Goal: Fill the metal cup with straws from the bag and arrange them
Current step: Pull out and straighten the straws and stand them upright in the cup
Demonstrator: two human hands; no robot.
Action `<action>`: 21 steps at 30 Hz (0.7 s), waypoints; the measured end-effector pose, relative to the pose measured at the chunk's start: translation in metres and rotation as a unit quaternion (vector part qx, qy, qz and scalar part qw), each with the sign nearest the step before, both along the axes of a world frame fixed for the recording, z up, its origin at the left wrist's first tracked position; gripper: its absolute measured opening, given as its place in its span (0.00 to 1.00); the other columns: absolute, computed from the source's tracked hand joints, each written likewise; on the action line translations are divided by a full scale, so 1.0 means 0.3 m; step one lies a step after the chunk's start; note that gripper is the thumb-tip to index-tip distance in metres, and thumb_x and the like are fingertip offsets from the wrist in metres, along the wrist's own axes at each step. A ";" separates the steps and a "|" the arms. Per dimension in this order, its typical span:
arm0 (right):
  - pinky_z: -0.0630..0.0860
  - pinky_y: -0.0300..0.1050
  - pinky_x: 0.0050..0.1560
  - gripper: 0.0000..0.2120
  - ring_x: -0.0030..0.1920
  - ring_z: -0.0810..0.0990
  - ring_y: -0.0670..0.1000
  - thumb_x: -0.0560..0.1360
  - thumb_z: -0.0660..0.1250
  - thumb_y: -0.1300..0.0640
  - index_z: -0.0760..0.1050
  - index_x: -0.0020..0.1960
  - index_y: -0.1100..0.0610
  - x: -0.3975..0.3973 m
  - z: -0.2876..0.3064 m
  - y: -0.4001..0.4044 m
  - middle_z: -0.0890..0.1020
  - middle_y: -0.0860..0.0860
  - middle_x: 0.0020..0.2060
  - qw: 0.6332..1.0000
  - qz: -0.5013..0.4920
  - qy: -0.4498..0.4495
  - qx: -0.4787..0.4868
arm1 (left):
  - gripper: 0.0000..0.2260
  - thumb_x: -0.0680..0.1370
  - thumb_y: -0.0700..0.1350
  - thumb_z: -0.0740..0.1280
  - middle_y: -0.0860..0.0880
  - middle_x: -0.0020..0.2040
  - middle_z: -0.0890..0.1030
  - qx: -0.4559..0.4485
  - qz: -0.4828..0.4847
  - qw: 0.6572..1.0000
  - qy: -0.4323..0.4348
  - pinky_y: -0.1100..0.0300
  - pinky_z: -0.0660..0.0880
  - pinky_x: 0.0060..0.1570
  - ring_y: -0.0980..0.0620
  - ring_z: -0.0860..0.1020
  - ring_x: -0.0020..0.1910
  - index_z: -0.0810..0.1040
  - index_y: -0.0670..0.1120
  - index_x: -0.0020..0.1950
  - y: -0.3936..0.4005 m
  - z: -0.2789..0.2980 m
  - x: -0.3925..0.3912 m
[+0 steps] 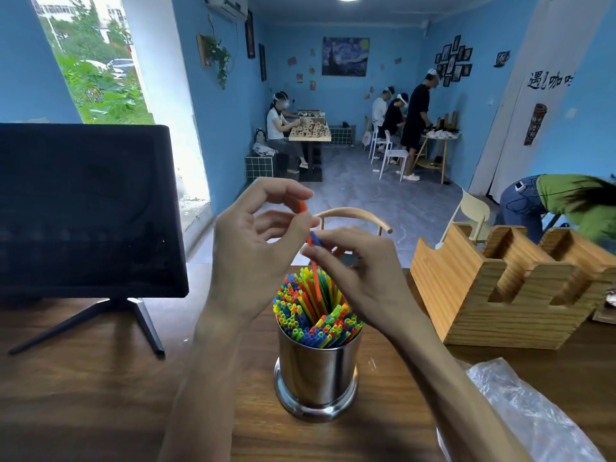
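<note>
Surroundings: a dark monitor (83, 208) on a splayed stand stands at the left of the wooden tabletop (100, 395); a slotted wooden holder (506, 295) sits at the right, and a crinkled clear plastic bag (520, 411) lies at the near right corner. Beyond the tabletop a curved wooden chair back (353, 216) shows just behind the hands. Farther off, in the blue-walled room, people sit and stand at small tables, and one person in a green top bends over at the right.

In the way: both forearms cross the near tabletop and flank the cup; the right wrist covers part of the cup's right rim.

Metal cup: the shiny metal cup (316, 371) stands upright on the tabletop, centre and near, packed with coloured straws (300, 315), green, yellow, blue, orange. Some in the middle rise higher than the rest.

Left hand grip: the left hand (253, 251) is raised above the cup, its thumb and fingertips curled together on the top end of an orange straw (315, 278).

Right hand grip: the right hand (353, 275), just beside it, pinches the same orange straw lower down along with a blue straw (316, 238); the orange one runs down into the bunch.

Writing: black Chinese characters on the white wall panel at the far right, cut off at the edge; I can make out "遇" and "咖" only.
</note>
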State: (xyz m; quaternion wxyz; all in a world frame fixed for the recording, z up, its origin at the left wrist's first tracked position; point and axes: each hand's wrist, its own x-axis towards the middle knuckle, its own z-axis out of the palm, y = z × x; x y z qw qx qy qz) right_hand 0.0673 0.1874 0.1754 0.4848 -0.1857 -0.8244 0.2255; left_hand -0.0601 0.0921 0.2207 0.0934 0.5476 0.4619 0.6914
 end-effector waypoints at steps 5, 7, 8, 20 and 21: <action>0.80 0.50 0.49 0.07 0.46 0.84 0.46 0.79 0.71 0.53 0.85 0.55 0.51 0.011 0.019 -0.008 0.86 0.43 0.45 1.000 0.009 -0.003 -0.020 | 0.12 0.78 0.36 0.72 0.56 0.46 0.83 0.007 -0.033 0.999 0.017 0.58 0.82 0.48 0.48 0.86 0.46 0.81 0.54 0.53 0.001 -0.008 -0.009; 0.80 0.50 0.49 0.07 0.47 0.84 0.46 0.79 0.71 0.53 0.85 0.55 0.52 0.011 0.023 -0.015 0.86 0.43 0.46 1.000 0.010 0.007 -0.027 | 0.12 0.77 0.36 0.72 0.56 0.46 0.84 0.017 -0.035 0.999 0.026 0.60 0.80 0.48 0.50 0.85 0.45 0.81 0.54 0.53 0.003 -0.011 -0.009; 0.80 0.49 0.50 0.07 0.47 0.84 0.46 0.80 0.71 0.53 0.85 0.56 0.52 0.011 0.025 -0.017 0.86 0.43 0.46 0.999 0.012 0.013 -0.035 | 0.13 0.77 0.36 0.72 0.56 0.46 0.84 0.022 -0.031 0.999 0.030 0.62 0.80 0.48 0.51 0.85 0.45 0.82 0.54 0.52 0.004 -0.013 -0.008; 0.80 0.41 0.48 0.06 0.47 0.83 0.42 0.81 0.68 0.54 0.81 0.57 0.50 0.000 -0.091 0.055 0.85 0.44 0.44 0.989 0.010 -0.104 -0.104 | 0.07 0.72 0.46 0.79 0.60 0.42 0.82 -0.129 0.081 0.978 0.143 0.66 0.73 0.40 0.57 0.80 0.45 0.85 0.56 0.44 0.103 -0.164 -0.065; 0.81 0.44 0.49 0.09 0.47 0.84 0.43 0.80 0.68 0.54 0.79 0.61 0.48 -0.003 -0.107 0.062 0.86 0.45 0.45 0.986 -0.006 -0.127 -0.103 | 0.06 0.72 0.48 0.79 0.59 0.42 0.81 -0.140 0.099 0.971 0.168 0.67 0.70 0.40 0.57 0.79 0.46 0.85 0.57 0.44 0.112 -0.182 -0.073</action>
